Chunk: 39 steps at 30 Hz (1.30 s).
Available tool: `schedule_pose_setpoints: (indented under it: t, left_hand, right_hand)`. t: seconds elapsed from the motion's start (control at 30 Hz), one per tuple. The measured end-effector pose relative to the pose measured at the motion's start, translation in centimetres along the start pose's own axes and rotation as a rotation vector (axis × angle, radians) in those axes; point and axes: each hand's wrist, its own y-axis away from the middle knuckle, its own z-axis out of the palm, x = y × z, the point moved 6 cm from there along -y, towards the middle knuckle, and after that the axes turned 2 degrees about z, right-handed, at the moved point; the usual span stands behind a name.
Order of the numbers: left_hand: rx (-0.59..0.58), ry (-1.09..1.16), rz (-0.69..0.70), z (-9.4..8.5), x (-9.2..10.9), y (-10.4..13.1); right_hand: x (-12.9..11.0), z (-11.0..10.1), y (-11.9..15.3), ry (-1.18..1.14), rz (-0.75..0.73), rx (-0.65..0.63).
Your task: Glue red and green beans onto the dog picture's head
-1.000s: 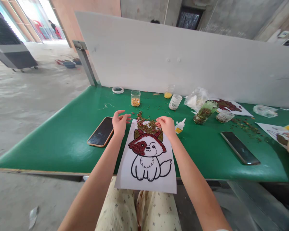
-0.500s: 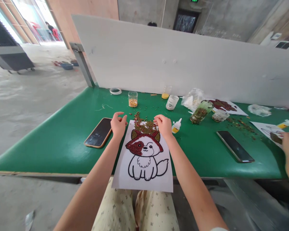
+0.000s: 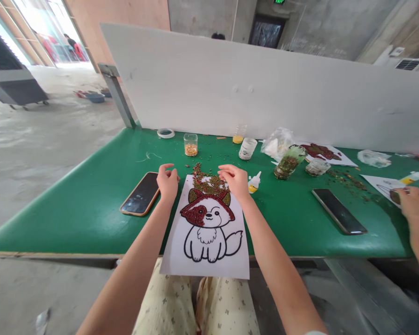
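Note:
A paper with a cartoon animal drawing (image 3: 209, 244) lies in front of me, its lower end over the table edge. Red beans fill the top of the head and one eye patch; green ones fill the ears. A loose pile of green and red beans (image 3: 211, 185) covers the paper's top end and spills onto the table. My right hand (image 3: 234, 180) is over the right side of this pile, fingertips pinched together; what they hold is too small to make out. Beside the paper's upper left edge, my left hand (image 3: 168, 182) is loosely curled with fingers apart, holding nothing visible.
A phone (image 3: 140, 193) lies left of the paper, another phone (image 3: 338, 211) to the right. A glue bottle (image 3: 254, 183) stands by my right hand. Behind are a cup of corn kernels (image 3: 191, 145) and a tipped jar (image 3: 289, 163). Another person's hand (image 3: 414, 204) works at far right.
My left hand has shifted slightly left, away from the paper. My right hand has moved a little left over the beans. The other person's hand has moved left onto their paper.

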Motion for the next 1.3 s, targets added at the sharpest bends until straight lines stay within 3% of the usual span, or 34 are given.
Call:
schedule_pose_setpoints:
  t: [0.13,0.4,0.6,0.87,1.17,1.3]
  left_hand:
    - [-0.011,0.012,-0.023,0.1,-0.1,0.1]
    - [-0.024,-0.004,-0.018,0.2,-0.1,0.1]
    - [-0.028,0.0,-0.02,0.3,-0.3,0.0]
    - [-0.032,-0.014,-0.019,0.4,-0.6,-0.1]
    - [-0.007,-0.037,-0.008,0.3,-0.9,-0.4]
    - [-0.021,-0.043,-0.012,0.4,-1.1,-0.4]
  right_hand:
    - [-0.3,-0.7,-0.2,0.091,-0.091,0.069]
    - [1.3,-1.2,-0.4,0.32,0.027,0.131]
    - [3.4,0.0,-1.1,0.21,0.055,0.023]
    - [3.4,-0.5,-1.2,0.149,0.073,0.121]
    - [3.7,0.0,-1.2,0.167,0.045,0.043]
    - [3.6,-0.5,-1.4,0.222,0.049,0.099]
